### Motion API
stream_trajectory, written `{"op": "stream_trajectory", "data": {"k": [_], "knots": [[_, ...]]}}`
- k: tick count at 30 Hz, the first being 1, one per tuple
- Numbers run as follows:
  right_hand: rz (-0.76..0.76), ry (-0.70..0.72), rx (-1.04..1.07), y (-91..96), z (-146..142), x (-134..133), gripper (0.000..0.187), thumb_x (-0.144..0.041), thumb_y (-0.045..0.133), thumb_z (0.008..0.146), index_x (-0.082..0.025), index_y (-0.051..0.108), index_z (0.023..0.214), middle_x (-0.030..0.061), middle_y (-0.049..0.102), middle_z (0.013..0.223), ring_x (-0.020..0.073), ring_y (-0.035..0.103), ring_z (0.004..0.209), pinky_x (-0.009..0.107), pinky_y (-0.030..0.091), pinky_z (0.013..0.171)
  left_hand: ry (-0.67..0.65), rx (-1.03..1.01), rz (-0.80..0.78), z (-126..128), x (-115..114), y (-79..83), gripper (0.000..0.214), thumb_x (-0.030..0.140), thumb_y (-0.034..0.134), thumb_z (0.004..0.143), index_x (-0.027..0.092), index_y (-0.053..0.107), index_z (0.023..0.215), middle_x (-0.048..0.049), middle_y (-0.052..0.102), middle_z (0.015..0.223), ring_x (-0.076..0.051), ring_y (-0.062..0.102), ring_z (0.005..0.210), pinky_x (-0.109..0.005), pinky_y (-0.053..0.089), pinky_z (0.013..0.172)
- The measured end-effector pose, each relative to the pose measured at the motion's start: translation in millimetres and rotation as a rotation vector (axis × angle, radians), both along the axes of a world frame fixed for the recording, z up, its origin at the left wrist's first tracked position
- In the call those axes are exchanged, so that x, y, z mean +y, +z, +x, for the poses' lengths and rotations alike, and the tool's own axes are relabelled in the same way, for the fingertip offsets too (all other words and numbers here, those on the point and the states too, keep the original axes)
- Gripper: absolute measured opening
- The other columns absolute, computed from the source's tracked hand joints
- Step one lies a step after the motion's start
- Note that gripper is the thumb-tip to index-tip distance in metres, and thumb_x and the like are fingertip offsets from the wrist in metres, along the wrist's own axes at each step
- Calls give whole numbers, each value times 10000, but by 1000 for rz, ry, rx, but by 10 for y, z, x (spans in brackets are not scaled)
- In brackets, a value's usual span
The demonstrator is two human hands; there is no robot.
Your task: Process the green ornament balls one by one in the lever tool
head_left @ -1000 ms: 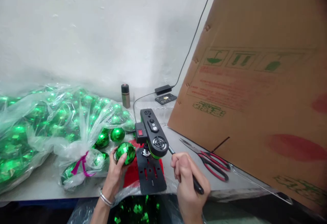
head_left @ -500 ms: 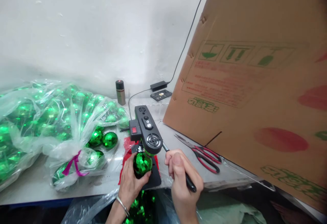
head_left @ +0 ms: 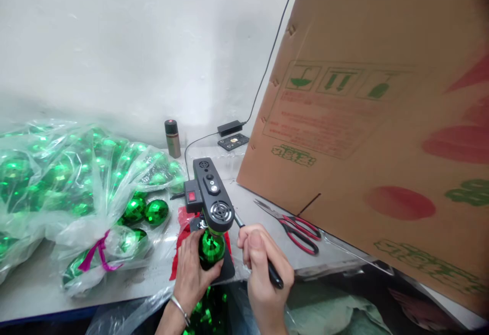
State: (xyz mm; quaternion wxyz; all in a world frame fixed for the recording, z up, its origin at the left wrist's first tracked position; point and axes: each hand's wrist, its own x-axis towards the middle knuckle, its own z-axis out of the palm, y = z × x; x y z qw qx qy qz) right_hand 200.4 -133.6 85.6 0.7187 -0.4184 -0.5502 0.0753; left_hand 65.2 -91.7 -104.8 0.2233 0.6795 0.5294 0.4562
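Observation:
A shiny green faceted ball ornament (head_left: pixel 212 249) sits under the front end of a black bench machine (head_left: pixel 214 195) with round vents and a red switch. My left hand (head_left: pixel 191 263), wearing a bangle at the wrist, curls round the ball from the left, thumb at its lower right. The machine's metal lever, with a black handle (head_left: pixel 275 275), comes out to the right. Wrapped round that lever is my right hand (head_left: pixel 265 263), thumb on top. The ball's top meets the underside of the machine head; the exact contact is hidden. Red cloth (head_left: pixel 181 243) lies under the machine's base.
Plastic bags (head_left: pixel 110 182) of green balls cover the left, one tied with purple ribbon (head_left: pixel 97 253). Red-handled scissors (head_left: pixel 294 228) lie right, before a large cardboard box (head_left: pixel 344 121). Behind stand a spray can (head_left: pixel 172 138), power adapter (head_left: pixel 231 128) and phone (head_left: pixel 233 142). More green balls (head_left: pixel 208 309) are below the table edge.
The whole view has shifted slightly, so things appear farther left. Both hands keep their holds on the ball and the lever, with little visible movement relative to the machine.

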Motion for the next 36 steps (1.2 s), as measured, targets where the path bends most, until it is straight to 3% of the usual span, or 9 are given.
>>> {"op": "stream_trajectory", "data": {"k": [7,14,17,36], "knots": [[-24,-11,-16,-45,14,-29,408,-223,487,1213,-242,538,808,-44,575,724,90,564,616,224,408,538,-65,-150,-121,96,-39,-129,775,422,868,799,184,611,1491,-211,770,1460,-445,758,1382,-674,614,1190],[25,-3,83,-477,0,-38,413,-197,502,1185,-238,564,778,-20,591,711,133,623,659,266,465,597,-50,-161,-167,104,-59,-98,798,420,875,766,174,614,1479,-208,779,1432,-445,759,1369,-674,605,1197],[18,8,107,-575,-7,-38,398,-218,515,1179,-236,578,786,-6,622,738,139,613,638,280,459,581,-37,-147,-150,108,-62,-136,802,419,876,765,176,608,1481,-210,778,1435,-448,755,1373,-678,606,1194],[28,-12,143,-663,-32,-29,424,-253,501,1193,-238,559,774,-26,606,740,119,573,625,262,434,576,-28,-69,-66,118,-63,-201,787,407,874,774,153,625,1477,-234,792,1396,-462,784,1315,-691,644,1130]]}}
